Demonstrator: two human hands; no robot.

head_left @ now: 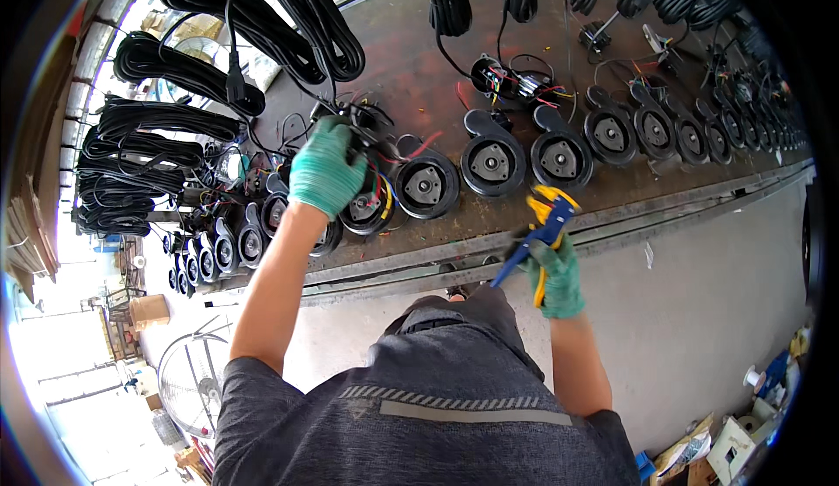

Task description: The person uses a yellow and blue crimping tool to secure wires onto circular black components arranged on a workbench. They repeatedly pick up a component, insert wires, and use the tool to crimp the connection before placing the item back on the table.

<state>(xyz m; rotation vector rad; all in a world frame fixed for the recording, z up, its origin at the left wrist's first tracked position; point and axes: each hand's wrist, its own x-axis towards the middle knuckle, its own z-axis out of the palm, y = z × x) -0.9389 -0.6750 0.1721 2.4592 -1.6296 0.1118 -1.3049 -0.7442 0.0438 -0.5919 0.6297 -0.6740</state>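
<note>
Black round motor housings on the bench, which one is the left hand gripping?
The wired housing at the row's left end, under the left hand; red and yellow wires trail from it. The others lie untouched.

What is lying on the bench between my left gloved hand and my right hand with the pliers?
In the head view, one round black motor housing lies between the green-gloved left hand and the right hand holding blue-and-yellow pliers.
</note>
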